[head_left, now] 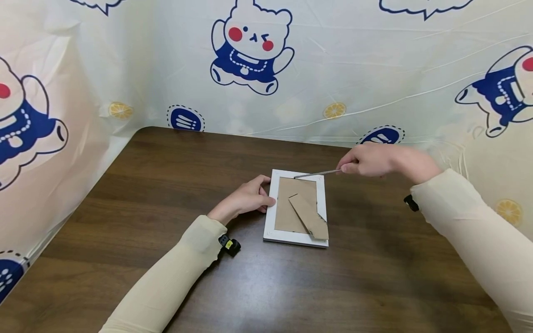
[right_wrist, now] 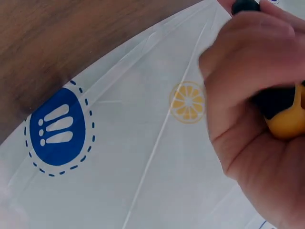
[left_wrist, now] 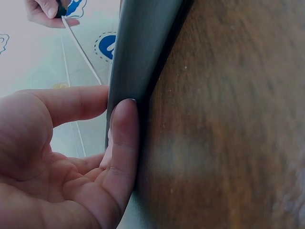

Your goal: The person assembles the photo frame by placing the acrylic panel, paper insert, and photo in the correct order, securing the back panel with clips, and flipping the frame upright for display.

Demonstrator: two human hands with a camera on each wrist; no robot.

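A white picture frame lies face down on the brown wooden table, showing its cardboard backing and folded stand. My left hand rests against the frame's left side, with the thumb on the rim and a straight finger along the frame's edge. My right hand grips a screwdriver by its yellow and black handle. The thin metal shaft reaches left to the frame's top edge, and also shows in the left wrist view.
A plastic sheet printed with cartoon bears, lemons and blue badges walls in the table at the back and both sides. Bare wood lies in front of the frame and to its left.
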